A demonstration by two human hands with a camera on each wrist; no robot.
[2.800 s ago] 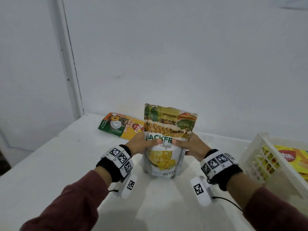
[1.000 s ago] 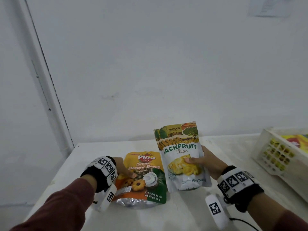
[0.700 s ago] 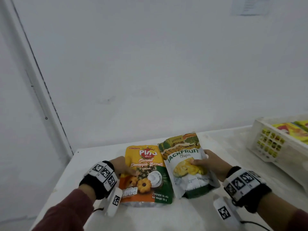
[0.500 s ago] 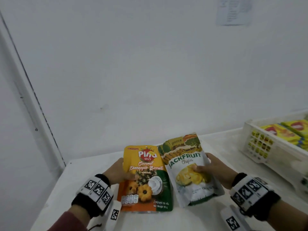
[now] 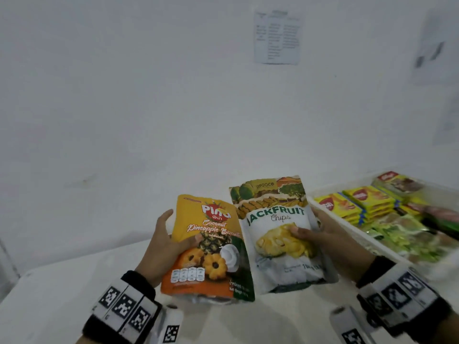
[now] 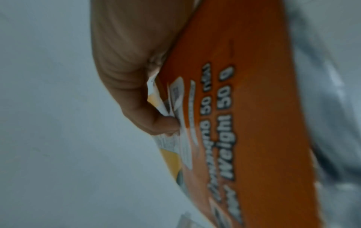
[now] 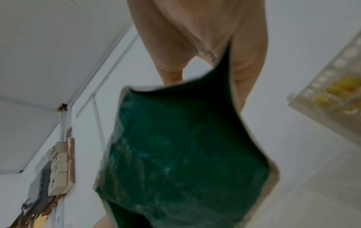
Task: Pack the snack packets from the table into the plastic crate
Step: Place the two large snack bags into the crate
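Note:
My left hand (image 5: 171,240) grips an orange and yellow pineapple biscuit packet (image 5: 206,252) by its left edge, thumb across the front. My right hand (image 5: 315,238) holds a white jackfruit chips pouch (image 5: 280,234) upright, thumb on its front. Both packets are lifted above the white table (image 5: 49,294), side by side and overlapping slightly. In the left wrist view the orange packet (image 6: 234,123) fills the frame beside my fingers (image 6: 160,123). The right wrist view shows the pouch's green bottom (image 7: 181,154). The white plastic crate (image 5: 352,227) stands at the right.
The crate holds several packets: yellow ones (image 5: 352,204) in a stack and greenish ones (image 5: 407,234) nearer me. A white wall rises close behind the table, with paper sheets (image 5: 277,37) stuck on it. The crate's perforated wall (image 7: 332,92) is close on my right.
My left hand has picked the biscuit packet up off the table. Both hands have raised their packets and carried them rightward, nearer the crate, which now shows its contents.

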